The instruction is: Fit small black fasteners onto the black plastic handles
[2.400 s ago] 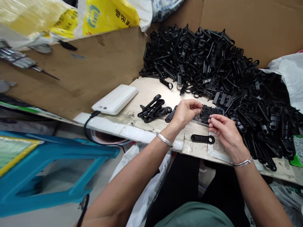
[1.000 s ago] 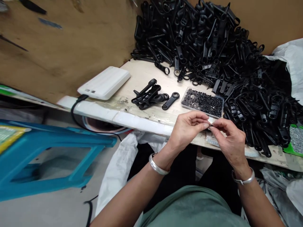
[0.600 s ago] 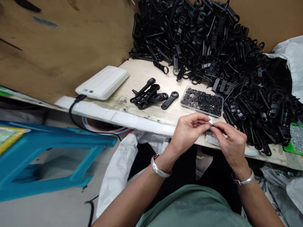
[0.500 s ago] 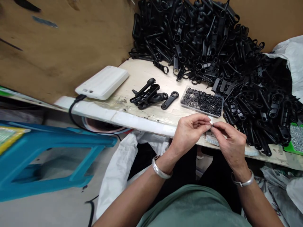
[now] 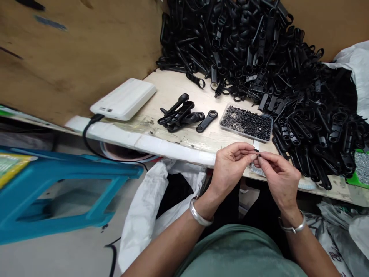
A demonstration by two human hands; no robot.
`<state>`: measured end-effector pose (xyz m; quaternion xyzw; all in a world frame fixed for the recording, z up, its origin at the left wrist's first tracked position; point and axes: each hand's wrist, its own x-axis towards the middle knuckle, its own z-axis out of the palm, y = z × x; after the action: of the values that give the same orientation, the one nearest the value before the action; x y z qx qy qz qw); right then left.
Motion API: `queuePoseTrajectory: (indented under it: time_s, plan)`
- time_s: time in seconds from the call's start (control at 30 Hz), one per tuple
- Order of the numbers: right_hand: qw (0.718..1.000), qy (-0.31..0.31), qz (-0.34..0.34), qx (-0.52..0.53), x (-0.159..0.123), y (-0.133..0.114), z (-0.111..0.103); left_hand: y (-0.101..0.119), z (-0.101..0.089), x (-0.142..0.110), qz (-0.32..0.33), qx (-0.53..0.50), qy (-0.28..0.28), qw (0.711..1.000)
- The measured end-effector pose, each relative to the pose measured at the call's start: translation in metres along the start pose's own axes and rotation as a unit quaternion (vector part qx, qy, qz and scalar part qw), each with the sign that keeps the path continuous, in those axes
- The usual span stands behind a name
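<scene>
My left hand (image 5: 232,165) and my right hand (image 5: 281,175) meet fingertip to fingertip over the table's front edge. Between them is a tiny black part (image 5: 257,151), pinched by thumb and forefinger on both sides; its exact kind is too small to make out. Just beyond my fingers lies a clear plastic box (image 5: 245,135) filled with small black pieces and small metal-looking bits. To its left a single black ring-ended plastic handle (image 5: 206,121) rests flat, beside a small heap of similar black handles (image 5: 179,115).
A large pile of black plastic parts (image 5: 245,50) covers the back and right of the table (image 5: 161,86). At left lies a white power bank (image 5: 123,99) with a black cable (image 5: 86,132). A green tray (image 5: 357,179) holds small metal pieces. A blue stool (image 5: 63,192) stands below.
Both hands stay together with only slight shifts of the fingers. A little more of the black part shows between the fingertips. The view has moved slightly.
</scene>
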<state>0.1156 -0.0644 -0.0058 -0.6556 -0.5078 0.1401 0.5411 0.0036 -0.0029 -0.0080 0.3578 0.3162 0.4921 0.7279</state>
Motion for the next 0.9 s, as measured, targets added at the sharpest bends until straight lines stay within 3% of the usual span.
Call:
queuePoseTrajectory:
  time_s: [0.13,0.27,0.57,0.7,0.9]
  plan:
    - [0.997,-0.020,0.057,0.044,0.003,0.001,-0.002,0.001,-0.001,-0.002,-0.007,0.008,0.004,1.000]
    - [0.994,-0.026,0.071,0.077,0.004,0.005,-0.003,0.001,-0.001,-0.003,-0.010,0.010,0.005,1.000]
    - [0.999,0.007,-0.043,-0.026,0.000,0.008,-0.001,-0.005,0.001,-0.008,0.024,0.020,0.046,0.998]
    - [0.998,0.020,-0.047,-0.042,-0.003,0.007,-0.001,-0.009,0.003,-0.010,0.038,0.020,0.066,0.997]
    - [0.998,-0.008,-0.035,-0.044,-0.004,0.007,-0.003,-0.013,0.003,-0.012,0.032,0.011,0.064,0.997]
